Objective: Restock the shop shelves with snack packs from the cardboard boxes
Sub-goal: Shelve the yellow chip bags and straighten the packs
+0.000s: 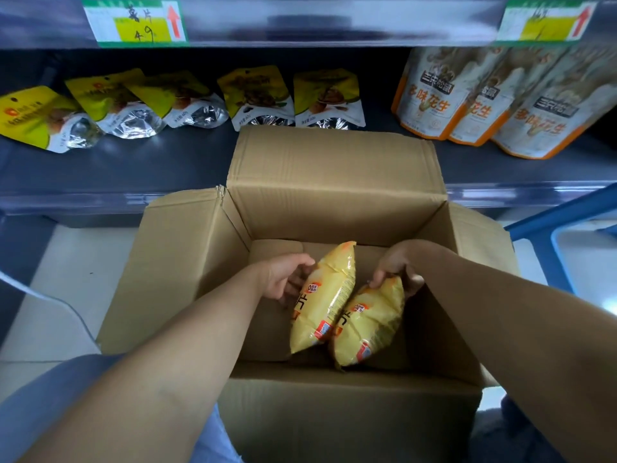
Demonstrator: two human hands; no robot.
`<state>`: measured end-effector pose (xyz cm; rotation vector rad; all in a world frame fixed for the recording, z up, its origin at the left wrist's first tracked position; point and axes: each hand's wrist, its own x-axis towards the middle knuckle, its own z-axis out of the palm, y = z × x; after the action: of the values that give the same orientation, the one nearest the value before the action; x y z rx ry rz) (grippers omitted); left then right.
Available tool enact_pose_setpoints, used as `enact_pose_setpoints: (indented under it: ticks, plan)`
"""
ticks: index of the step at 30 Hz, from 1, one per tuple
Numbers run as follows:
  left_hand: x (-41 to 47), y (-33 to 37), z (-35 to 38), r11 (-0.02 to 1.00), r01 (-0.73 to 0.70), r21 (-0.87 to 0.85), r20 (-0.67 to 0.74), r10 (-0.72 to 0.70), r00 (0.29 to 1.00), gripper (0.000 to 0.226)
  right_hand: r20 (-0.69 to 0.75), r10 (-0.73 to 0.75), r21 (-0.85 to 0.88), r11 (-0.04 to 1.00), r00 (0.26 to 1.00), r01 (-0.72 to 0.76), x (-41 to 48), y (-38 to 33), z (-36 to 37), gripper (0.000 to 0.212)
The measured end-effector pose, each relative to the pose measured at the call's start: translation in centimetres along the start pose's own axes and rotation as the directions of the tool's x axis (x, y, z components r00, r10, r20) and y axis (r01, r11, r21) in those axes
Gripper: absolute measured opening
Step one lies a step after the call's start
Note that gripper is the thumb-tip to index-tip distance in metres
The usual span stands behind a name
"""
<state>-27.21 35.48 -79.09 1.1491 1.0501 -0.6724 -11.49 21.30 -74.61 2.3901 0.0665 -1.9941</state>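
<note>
Inside the open cardboard box (pixel 334 406), near centre of view: two yellow snack packs, side by side and touching, both tilted with tops toward the far wall of the box.

- Left hand (pixel 287 276): fingers curled round the left edge of the left yellow pack (pixel 322 300), near its upper half. Grip closed on the pack.
- Right hand (pixel 395 266): fingers bent over the top end of the right yellow pack (pixel 370 324), thumb on the right side. Clamped on the pack's top.
- Whether either pack is lifted off the box floor: cannot tell.
- Box flaps are open on all four sides; the far flap stands up against the shelf edge.

Beyond the box, dark shelf (pixel 160 165):
- far left, a row of yellow-green pouches (pixel 112 100), some leaning, silver bottoms showing;
- far right, three orange-and-white pouches (pixel 467 95), standing close together and overlapping.

Above, on the upper shelf rail: price label (pixel 133 23), green border, yellow patch, red arrow pointing up. A second one sits at far right, blurred.

Right of the box: blue frame (pixel 554 225), partly out of view.
</note>
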Motion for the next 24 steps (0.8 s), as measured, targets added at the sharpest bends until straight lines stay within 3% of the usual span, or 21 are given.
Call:
enact_pose_setpoints:
  ticks: [2, 7, 10, 15, 18, 24]
  plan:
    - [0.1, -0.2, 0.3, 0.999, 0.003, 0.044, -0.020, -0.002, 1.000, 0.022, -0.022, 0.020, 0.066, 0.998, 1.000, -0.019, 0.7, 0.0, -0.4, 0.045]
    - [0.6, -0.5, 1.2, 0.990, 0.062, 0.124, 0.031, -0.067, 0.997, 0.054, 0.040, 0.099, 0.029, 0.995, 0.994, -0.100, -0.1, -0.5, 0.1, 0.031]
    - [0.7, -1.1, 1.6, 0.990, 0.056, 0.130, 0.072, -0.065, 0.995, 0.064, 0.071, 0.134, 0.049, 0.989, 0.988, -0.138, -0.2, -0.5, 0.1, 0.048]
    - [0.5, -1.3, 1.0, 0.987, -0.006, 0.160, 0.190, -0.025, 0.981, 0.090, -0.006, 0.039, 0.283, 0.959, 0.999, -0.036, -0.1, -0.3, -0.1, 0.039]
    - [0.0, -1.1, 1.0, 0.985, -0.050, 0.166, 0.259, 0.005, 0.966, 0.103, -0.060, -0.016, 0.301, 0.953, 0.998, 0.033, -0.7, -0.2, -0.4, 0.043]
    - [-1.4, -0.5, 0.4, 0.984, -0.128, 0.126, 0.343, 0.078, 0.936, 0.095, -0.094, -0.101, 0.329, 0.936, 0.990, 0.126, -1.8, -0.5, 0.2, 0.043]
